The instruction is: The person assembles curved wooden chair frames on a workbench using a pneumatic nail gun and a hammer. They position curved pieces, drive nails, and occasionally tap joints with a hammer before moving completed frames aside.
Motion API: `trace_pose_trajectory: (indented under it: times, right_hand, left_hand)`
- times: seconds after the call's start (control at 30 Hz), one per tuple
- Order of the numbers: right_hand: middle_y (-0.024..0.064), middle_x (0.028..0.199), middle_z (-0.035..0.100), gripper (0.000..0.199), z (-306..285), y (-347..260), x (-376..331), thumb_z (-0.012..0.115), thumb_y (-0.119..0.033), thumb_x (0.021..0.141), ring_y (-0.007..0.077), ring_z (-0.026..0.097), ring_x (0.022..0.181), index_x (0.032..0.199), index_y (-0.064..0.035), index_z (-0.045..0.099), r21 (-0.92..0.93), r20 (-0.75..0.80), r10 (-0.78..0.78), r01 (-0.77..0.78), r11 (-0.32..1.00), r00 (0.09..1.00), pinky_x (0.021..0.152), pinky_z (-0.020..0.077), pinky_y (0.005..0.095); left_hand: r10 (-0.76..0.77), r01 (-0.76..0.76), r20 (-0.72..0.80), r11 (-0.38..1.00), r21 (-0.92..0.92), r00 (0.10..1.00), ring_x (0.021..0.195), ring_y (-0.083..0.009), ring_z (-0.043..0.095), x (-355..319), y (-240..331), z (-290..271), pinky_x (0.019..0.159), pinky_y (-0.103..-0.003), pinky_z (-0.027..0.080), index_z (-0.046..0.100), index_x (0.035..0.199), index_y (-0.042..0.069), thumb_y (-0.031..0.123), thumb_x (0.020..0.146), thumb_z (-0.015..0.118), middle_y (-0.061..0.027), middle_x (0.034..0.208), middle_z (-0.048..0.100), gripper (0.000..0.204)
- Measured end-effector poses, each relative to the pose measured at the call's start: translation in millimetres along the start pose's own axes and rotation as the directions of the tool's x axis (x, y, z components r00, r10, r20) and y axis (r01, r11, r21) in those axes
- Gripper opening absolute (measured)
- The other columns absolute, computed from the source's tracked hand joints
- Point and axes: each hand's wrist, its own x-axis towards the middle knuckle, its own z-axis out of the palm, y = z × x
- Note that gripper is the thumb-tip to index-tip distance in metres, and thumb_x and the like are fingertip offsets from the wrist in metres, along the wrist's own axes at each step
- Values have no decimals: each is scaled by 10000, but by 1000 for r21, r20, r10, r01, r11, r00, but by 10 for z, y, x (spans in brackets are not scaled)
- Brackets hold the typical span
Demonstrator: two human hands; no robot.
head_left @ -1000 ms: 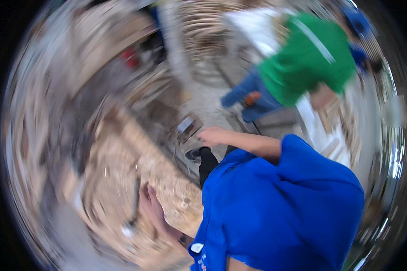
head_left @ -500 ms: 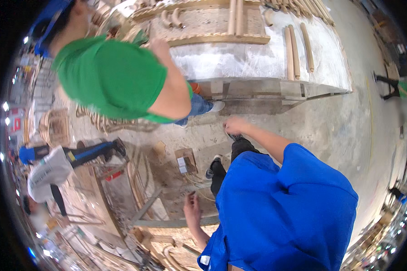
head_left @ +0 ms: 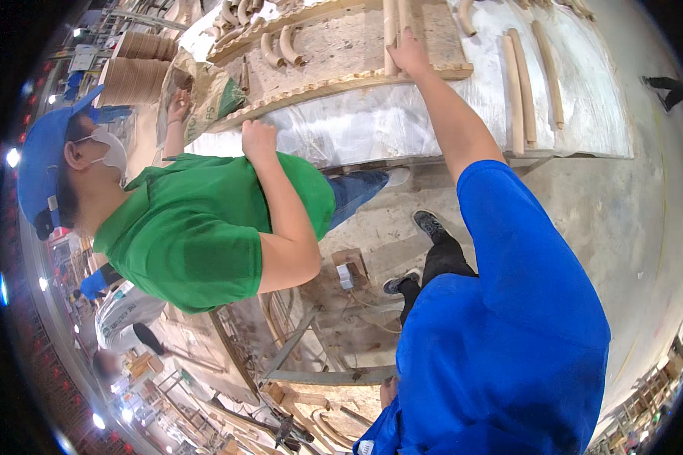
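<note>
My right arm stretches up to the worktable [head_left: 334,130], where my right hand [head_left: 409,54] is on one of two pale wooden poles [head_left: 390,30] lying side by side. Its thumb and forefinger are set around the pole nearer my wrist, and my wrist hides that pole's lower end. A low wooden frame with scalloped rails [head_left: 341,81] lies under the poles. Down by my side, my left hand [head_left: 388,391] shows only in part beside my blue shirt, near a bench edge. Its fingers are hidden.
A co-worker in a green shirt [head_left: 197,227] stands at the table's left, one hand by a sack [head_left: 209,95]. Curved wooden pieces [head_left: 288,45] and straight poles [head_left: 516,91] lie on the table. A small box [head_left: 345,274] and cables are on the floor.
My right hand has risen from low beside the table to the poles. My left hand has drawn back towards my shirt. The co-worker in green now appears lower and more fully in view.
</note>
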Motion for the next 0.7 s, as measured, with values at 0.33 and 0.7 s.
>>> trace_pose_trajectory:
  times: [0.33, 0.7]
  right_hand:
    - [153, 1090, 727, 577, -196, -93, 456, 811, -313, 887, 259, 729, 889, 1264, 62, 588, 744, 402, 68, -369, 558, 913, 747, 629, 386]
    - [119, 1247, 571, 818, -1248, -679, -2831, 780, -349, 885, 284, 612, 1009, 1533, -79, 361, 971, 221, -466, -146, 191, 857, 858, 528, 422]
  left_hand:
    - [161, -142, -226, 985, 96, 961, 844, -238, 716, 436, 476, -10, 788, -381, 555, 661, 1265, 31, 366, 1025, 597, -148, 926, 736, 418]
    - [389, -379, -650, 911, 164, 653, 883, -378, 683, 591, 25, -618, 773, -467, 545, 655, 1131, 48, 252, 980, 662, -170, 939, 695, 253]
